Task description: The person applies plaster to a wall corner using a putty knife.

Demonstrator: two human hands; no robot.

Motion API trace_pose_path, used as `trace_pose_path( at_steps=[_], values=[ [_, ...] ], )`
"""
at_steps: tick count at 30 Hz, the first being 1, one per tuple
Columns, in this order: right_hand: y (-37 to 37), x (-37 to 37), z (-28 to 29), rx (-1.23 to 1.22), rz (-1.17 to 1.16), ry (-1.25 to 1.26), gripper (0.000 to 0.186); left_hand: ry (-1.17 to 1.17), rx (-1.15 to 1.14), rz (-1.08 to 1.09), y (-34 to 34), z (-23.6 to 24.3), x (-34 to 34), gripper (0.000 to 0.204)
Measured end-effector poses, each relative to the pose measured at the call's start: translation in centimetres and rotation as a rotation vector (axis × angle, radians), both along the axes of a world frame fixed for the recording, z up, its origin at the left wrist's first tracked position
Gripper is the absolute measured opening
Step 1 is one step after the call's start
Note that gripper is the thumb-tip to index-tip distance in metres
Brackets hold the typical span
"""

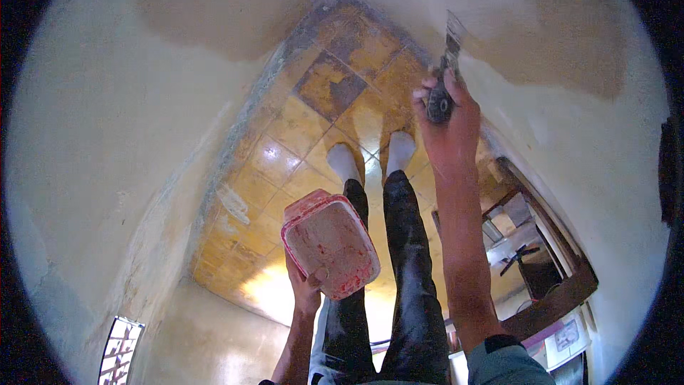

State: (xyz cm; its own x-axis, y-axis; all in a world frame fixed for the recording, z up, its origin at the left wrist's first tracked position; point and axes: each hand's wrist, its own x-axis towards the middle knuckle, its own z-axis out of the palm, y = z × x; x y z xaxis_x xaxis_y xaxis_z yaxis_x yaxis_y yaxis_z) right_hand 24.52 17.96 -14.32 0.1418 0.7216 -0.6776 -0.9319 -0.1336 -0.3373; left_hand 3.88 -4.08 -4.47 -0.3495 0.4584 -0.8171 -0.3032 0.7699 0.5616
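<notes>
In my right hand [456, 117] is a putty knife [447, 78] with a black handle, my fingers wrapped round it. Its blade points up and away, close to the right-hand wall [513, 0]; whether it touches the wall I cannot tell. My left hand [305, 285] grips a red plastic tub [303, 203] from below and the side, in front of my legs. Greyish-brown paste [328, 239] coats the tub's inside, with red showing through in patches.
Walls meet in a corner ahead, with darker damp-looking patches [214, 7] on both sides. Yellow and brown floor tiles [299, 125] lie under my feet. A dark wooden frame [570, 299] with items around it stands at lower right. A barred window [121, 349] shows at lower left.
</notes>
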Motion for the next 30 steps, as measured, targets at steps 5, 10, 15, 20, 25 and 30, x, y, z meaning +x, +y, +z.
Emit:
trace_pose_path(
  at_steps=[5, 10, 15, 20, 25, 30],
  values=[
    [-0.4, 0.9, -2.7, -0.176, 0.090, -0.040, 0.015, -0.007, 0.017, -0.031, -0.4, -0.5, -0.1, 0.103],
    [2.7, 1.9, -6.9, -0.164, 0.098, 0.066, 0.013, 0.024, -0.008, -0.089, -0.9, -0.9, -0.2, 0.100],
    [4.3, 2.3, -4.8, -0.009, 0.089, 0.047, 0.014, -0.003, 0.004, -0.013, -0.5, -0.6, 0.2, 0.101],
    [2.0, 1.6, 0.9, -0.051, 0.024, 0.016, 0.018, -0.015, -0.002, -0.004, -1.1, -0.6, 0.3, 0.101],
    [-3.5, 2.7, 0.5, -0.132, 0.206, -0.167, 0.019, -0.056, -0.015, 0.030, -0.7, -0.3, 1.0, 0.101],
    [-8.6, 6.6, -6.5, -0.359, 0.272, -0.135, 0.018, -0.015, 0.001, -0.015, -1.4, -1.1, 1.1, 0.104]
  ],
)
